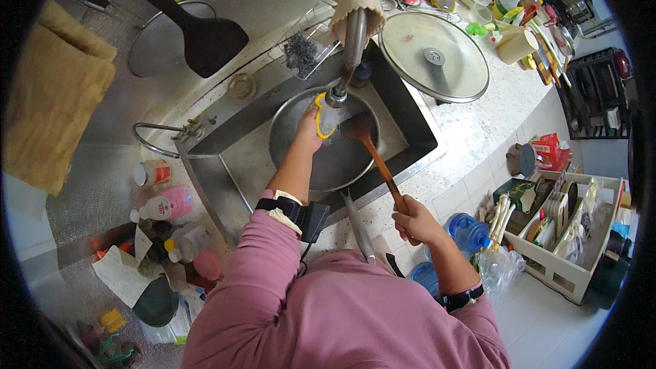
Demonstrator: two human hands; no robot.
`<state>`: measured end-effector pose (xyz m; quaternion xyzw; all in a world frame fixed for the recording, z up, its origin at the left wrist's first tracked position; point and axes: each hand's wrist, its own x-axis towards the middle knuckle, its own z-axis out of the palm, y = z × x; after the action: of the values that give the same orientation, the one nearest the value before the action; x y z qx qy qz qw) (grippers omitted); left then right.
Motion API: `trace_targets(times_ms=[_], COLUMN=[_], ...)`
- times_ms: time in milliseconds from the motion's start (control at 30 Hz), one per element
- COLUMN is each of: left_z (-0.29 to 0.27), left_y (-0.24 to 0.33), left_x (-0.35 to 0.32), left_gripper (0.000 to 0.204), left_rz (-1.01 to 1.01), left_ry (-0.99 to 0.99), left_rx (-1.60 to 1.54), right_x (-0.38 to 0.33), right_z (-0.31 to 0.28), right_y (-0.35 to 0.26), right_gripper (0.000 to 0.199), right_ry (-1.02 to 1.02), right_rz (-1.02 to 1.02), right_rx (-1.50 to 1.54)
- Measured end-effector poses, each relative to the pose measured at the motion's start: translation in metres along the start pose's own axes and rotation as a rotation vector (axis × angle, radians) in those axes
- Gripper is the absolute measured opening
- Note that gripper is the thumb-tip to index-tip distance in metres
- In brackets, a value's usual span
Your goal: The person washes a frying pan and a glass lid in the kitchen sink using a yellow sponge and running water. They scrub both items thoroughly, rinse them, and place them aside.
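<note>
Over the pan in the sink, my left hand [309, 128] is closed on a pale scrub pad with a yellow edge [328, 121], right beneath the faucet [336, 96]. My right hand [417, 221] grips the handle of a wooden spatula [383, 171]. The spatula's dark blade reaches into the wide grey frying pan [348, 174], close to the scrub pad. That pan sits in the steel sink [413, 130], its metal handle [358, 225] pointing toward my body. Whether water is running is hard to make out.
A glass lid [434, 55] lies on the speckled counter [502, 96] right of the sink. A wire rack holds a steel-wool scrubber [301, 53]. Bottles [167, 203] stand at left. A dark turner [212, 44] hangs upper left. A white crate [567, 232] sits at right.
</note>
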<state>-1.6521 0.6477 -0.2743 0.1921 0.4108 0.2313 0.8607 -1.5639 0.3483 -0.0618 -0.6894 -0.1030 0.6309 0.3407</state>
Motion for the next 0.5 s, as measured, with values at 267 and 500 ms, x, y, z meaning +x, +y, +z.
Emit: trace_targets(times_ms=[267,500], left_z=[0.024,0.038], left_y=[0.008,0.01], left_x=[-0.036,-0.035], left_gripper=[0.042,0.043], left_rz=[-0.145,-0.103], left_ry=[-0.222,-0.107], left_rx=[-0.484,-0.486], right_x=[-0.016,-0.003], right_z=[-0.02,-0.011], right_y=[0.007,0.005], right_gripper=[0.013,0.013], right_ry=[0.069,0.066], right_rz=[-0.046,-0.059], right_rx=[0.084,0.093])
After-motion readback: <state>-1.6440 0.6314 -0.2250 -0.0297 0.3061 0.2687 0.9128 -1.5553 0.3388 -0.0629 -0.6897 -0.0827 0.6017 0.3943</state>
